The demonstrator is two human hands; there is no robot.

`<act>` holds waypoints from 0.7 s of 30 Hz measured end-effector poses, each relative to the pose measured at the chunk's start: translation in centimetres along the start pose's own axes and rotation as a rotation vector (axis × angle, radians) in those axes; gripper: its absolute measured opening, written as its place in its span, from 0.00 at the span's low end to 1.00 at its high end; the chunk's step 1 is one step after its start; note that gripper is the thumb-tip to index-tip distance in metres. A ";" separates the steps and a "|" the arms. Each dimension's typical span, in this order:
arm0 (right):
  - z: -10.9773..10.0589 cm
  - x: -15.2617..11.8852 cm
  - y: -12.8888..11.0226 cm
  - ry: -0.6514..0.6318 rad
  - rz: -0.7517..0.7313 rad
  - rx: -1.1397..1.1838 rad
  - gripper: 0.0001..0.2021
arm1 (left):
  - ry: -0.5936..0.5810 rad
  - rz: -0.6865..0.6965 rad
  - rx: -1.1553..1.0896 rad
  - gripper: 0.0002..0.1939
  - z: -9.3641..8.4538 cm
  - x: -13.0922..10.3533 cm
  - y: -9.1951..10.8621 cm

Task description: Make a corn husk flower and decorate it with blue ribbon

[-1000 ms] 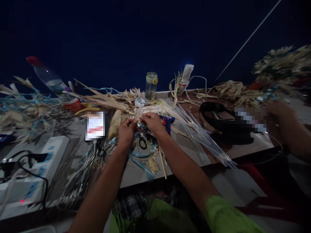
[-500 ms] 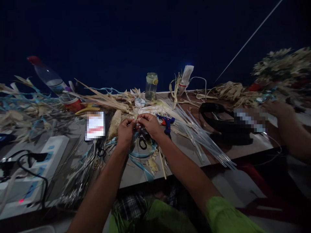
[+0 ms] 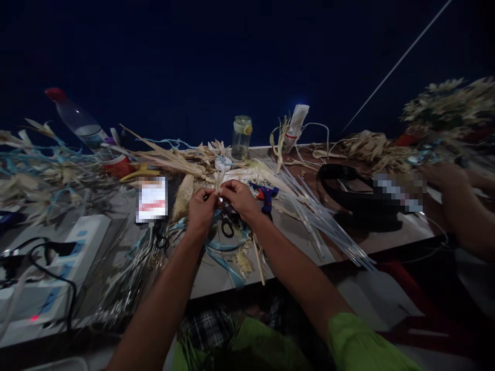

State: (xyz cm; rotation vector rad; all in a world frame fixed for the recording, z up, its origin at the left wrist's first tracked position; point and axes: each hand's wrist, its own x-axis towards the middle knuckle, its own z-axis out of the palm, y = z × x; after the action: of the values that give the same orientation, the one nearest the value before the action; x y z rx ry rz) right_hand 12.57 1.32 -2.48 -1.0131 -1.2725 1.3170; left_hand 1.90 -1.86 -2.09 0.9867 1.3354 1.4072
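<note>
My left hand (image 3: pixel 202 207) and my right hand (image 3: pixel 238 200) meet at the middle of the table, thumbs and fingertips pinched together. Between them they hold a small pale husk piece (image 3: pixel 219 183) that points upward. Just below the hands lie scissors (image 3: pixel 227 227) with a black handle, their blades hidden. A blue glue gun (image 3: pixel 266 195) with a red trigger rests to the right of my right hand. Left of my left hand is a pale husk bundle (image 3: pixel 183 197).
A lit phone (image 3: pixel 152 200) and power strip (image 3: pixel 75 257) lie left. Clear sticks (image 3: pixel 328 221) and a black headband-like object (image 3: pixel 340 196) lie right. A clear bottle (image 3: pixel 241 138) stands behind. Another person's hand (image 3: pixel 444 178) is at far right.
The pale piece between my fingertips stands out more clearly and upright. Both my hands stay almost in place. The other person's arm at the right has shifted slightly.
</note>
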 end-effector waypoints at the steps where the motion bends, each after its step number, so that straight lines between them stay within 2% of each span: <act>1: 0.0 0.0 0.0 -0.005 0.006 -0.006 0.08 | 0.006 0.004 0.008 0.12 0.0 0.0 0.0; 7: 0.0 -0.2 -0.1 -0.027 0.009 0.036 0.10 | 0.017 0.045 0.021 0.11 0.1 -0.1 -0.1; 11: 0.1 -0.4 -0.4 -0.063 0.028 0.098 0.11 | -0.028 0.079 0.013 0.10 -0.2 -0.1 -0.3; 15: 0.1 -0.4 -0.6 -0.038 0.046 0.143 0.12 | -0.095 0.084 -0.053 0.10 -0.3 -0.3 -0.2; 21: 0.1 -0.4 -0.6 -0.045 0.027 0.128 0.13 | -0.110 0.067 -0.068 0.07 -0.2 -0.5 0.0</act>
State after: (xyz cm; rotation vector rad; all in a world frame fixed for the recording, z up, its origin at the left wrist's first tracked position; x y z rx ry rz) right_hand 12.59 0.86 -1.92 -0.9181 -1.1956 1.4308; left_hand 1.85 -2.41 -2.12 1.0565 1.1770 1.4183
